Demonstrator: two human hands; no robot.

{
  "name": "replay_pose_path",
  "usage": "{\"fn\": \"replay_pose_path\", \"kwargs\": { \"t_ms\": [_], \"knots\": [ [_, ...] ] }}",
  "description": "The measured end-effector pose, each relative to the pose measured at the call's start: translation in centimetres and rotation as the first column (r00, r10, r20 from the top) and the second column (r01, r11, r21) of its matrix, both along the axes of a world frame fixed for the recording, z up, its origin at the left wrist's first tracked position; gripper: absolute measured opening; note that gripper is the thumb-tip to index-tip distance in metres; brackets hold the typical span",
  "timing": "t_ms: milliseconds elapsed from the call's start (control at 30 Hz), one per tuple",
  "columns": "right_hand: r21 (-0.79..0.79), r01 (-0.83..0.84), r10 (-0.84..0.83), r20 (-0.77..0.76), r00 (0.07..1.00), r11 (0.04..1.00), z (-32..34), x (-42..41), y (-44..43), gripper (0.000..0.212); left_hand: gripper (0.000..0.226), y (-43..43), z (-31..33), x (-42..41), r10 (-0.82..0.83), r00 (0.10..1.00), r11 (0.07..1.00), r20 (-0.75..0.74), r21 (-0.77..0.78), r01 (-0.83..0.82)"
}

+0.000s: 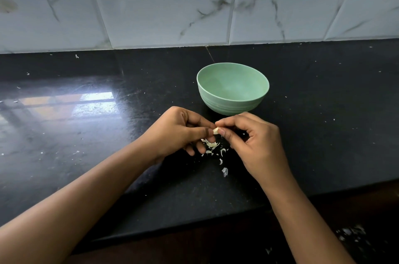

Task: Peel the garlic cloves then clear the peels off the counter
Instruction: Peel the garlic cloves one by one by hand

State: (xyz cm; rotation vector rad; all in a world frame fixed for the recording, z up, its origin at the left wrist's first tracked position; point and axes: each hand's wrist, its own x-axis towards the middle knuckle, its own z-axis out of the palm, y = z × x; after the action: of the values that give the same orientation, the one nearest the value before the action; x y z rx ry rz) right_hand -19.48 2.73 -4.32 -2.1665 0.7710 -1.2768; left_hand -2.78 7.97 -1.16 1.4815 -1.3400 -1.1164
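A small pale garlic clove (215, 130) is held just above the black counter (86, 134), pinched between the fingertips of both hands. My left hand (183, 132) grips it from the left with thumb and curled fingers. My right hand (252, 140) pinches it from the right with thumb and forefinger. Thin whitish peels (212, 146) lie scattered on the counter right under the hands, with a larger flake (225, 172) a little nearer to me.
A green bowl (233, 88) stands just behind the hands; nothing shows inside it. A marbled tile wall (172, 4) rises behind the counter. The counter's front edge (194, 229) runs below my forearms. Tiny white specks dot the surface.
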Motion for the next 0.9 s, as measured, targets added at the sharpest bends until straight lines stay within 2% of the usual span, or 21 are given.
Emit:
{"fn": "replay_pose_path", "kwargs": {
  "t_ms": [167,333,533,900],
  "knots": [
    [0.094,0.039,-0.045,0.054,0.998,0.995,0.08,-0.25,0.30,0.007,0.013,-0.12,0.06,0.05,0.006,0.998,0.998,-0.060,-0.061,-0.009],
    [0.162,0.036,-0.048,0.068,0.997,0.986,0.14,-0.31,0.31,0.005,0.010,-0.22,-0.26,0.08,0.012,1.000,0.992,0.008,-0.127,-0.011],
    [0.077,0.068,-0.069,0.006,0.998,0.995,0.03,-0.28,0.40,0.005,0.010,-0.23,-0.24,0.03,0.005,0.998,0.992,0.055,-0.128,0.002],
    [0.043,0.062,-0.057,-0.114,0.992,0.997,-0.03,-0.24,0.09,0.013,0.011,0.15,0.34,-0.14,-0.024,0.999,0.991,0.030,-0.133,0.028]
  ]
}}
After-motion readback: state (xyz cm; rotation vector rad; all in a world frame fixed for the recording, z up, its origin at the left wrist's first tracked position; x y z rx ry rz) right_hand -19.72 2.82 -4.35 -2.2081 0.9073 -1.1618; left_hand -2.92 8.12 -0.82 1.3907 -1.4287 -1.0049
